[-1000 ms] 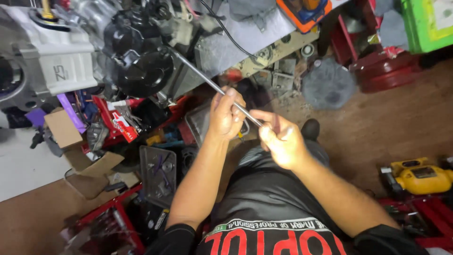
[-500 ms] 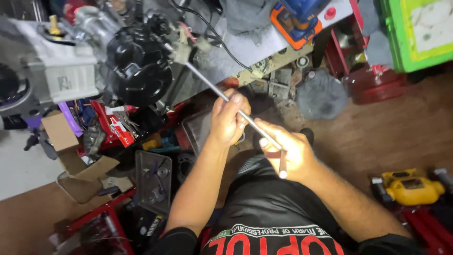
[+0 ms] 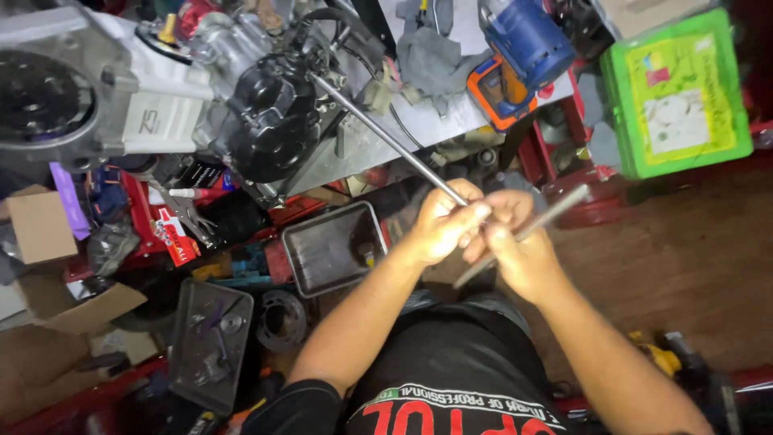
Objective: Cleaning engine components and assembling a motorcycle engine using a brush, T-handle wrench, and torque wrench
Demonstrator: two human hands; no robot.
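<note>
The left hand (image 3: 439, 221) is closed around the near end of a long steel extension rod (image 3: 386, 137), which runs up toward eleven o'clock into the black engine cover (image 3: 270, 117) of the engine on the bench (image 3: 435, 121). The right hand (image 3: 519, 254) is wrapped around a thin cross handle (image 3: 555, 211), which now lies slanted from seven to two o'clock; half a second ago it stood nearly upright below that hand, and a second ago both hands sat lower in the frame. So the handle has swung through part of a turn while the rod stayed seated in the engine, which reads as a fastener being worked round. A dark metal tray (image 3: 330, 250) lies at nine o'clock from the hands, a green box (image 3: 676, 89) at two o'clock, and a blue power tool (image 3: 523, 36) at twelve.
</note>
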